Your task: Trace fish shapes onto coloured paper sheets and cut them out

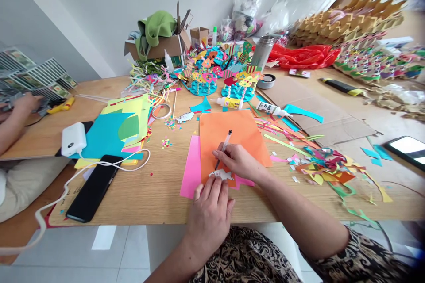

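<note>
My right hand (pixel 236 159) is closed around a pen (pixel 224 145), its tip down beside a small white fish-shaped template (pixel 222 174). The template lies on an orange paper sheet (pixel 232 135), which overlaps a pink sheet (pixel 191 168) on the wooden table (pixel 156 194). My left hand (pixel 209 210) rests at the near table edge, fingers flat and pressing on the template and paper.
A black phone (pixel 93 192), a white power bank (pixel 73 138) with cable, and stacked coloured sheets (pixel 121 130) lie left. Glue bottles (pixel 230 102), paper fish decorations (pixel 219 75) and scraps (pixel 318 166) sit behind and right. Another person's hand (pixel 23 104) works at far left. A second phone (pixel 407 148) lies right.
</note>
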A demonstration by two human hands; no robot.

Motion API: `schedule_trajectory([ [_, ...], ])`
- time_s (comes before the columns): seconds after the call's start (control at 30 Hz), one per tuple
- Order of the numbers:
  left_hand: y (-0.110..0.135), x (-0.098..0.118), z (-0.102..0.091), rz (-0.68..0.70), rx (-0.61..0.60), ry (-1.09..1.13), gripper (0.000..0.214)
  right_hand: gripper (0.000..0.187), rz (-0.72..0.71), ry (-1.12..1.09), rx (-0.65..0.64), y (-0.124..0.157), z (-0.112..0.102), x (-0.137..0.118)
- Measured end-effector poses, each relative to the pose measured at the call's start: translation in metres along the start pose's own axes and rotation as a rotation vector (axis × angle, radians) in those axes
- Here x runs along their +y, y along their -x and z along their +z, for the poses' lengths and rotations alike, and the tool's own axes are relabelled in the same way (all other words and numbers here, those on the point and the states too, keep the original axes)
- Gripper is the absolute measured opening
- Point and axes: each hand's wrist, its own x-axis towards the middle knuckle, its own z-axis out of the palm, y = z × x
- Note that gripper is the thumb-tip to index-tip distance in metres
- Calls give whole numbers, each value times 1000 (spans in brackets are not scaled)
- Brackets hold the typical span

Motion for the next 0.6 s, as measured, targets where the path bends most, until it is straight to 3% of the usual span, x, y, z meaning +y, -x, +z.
schedule_trajectory([
  [0.33,0,-2,0,26,15,-21,33,22,14,-30,-95,5,-11,3],
  [0.6,-3,-2,-2,34,15,-53,32,16,18,-63,3,19,-5,2],
])
